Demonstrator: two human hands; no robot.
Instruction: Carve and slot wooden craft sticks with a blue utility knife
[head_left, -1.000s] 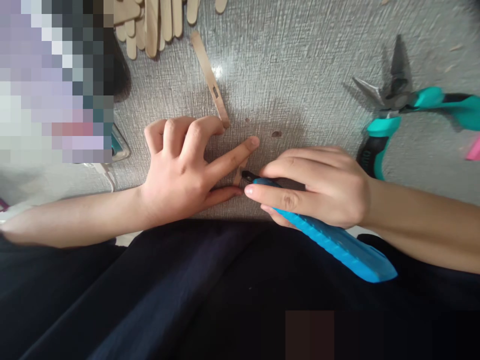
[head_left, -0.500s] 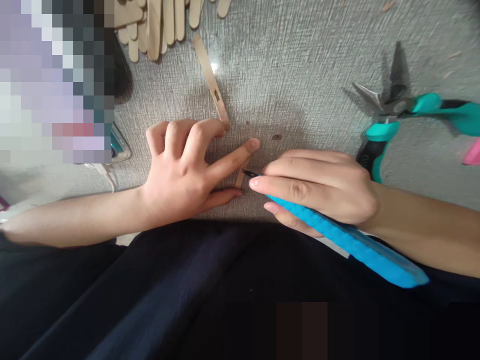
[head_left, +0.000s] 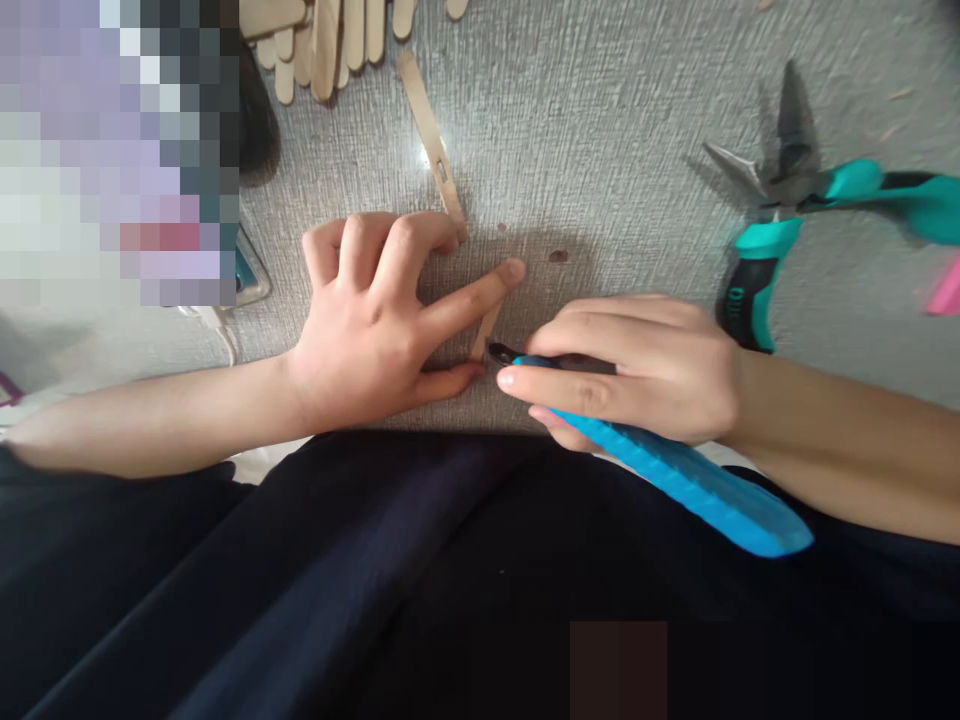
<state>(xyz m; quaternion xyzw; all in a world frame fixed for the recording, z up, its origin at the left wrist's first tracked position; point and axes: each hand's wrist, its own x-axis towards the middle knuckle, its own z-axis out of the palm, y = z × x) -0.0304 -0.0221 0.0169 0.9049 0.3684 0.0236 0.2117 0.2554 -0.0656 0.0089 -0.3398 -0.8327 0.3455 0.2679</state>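
My left hand rests on the table, index finger stretched over a short piece of wooden craft stick and thumb at its lower end, holding it down. Part of that piece is hidden under the finger. A longer craft stick with a small slot cut in it lies beyond, its near end at my left middle fingertip. My right hand is closed round a blue craft knife. The knife's dark tip meets the short piece, or comes very close to it, between my left index finger and thumb.
Teal-and-black pliers lie with jaws apart at the right. A pile of craft sticks is at the top left. A phone-like device with a white cable sits left. A pink object shows at the right edge.
The knife's handle has swung slightly inward and its tip has turned a little against the short piece. My left hand keeps its pose. The whole view has shifted slightly.
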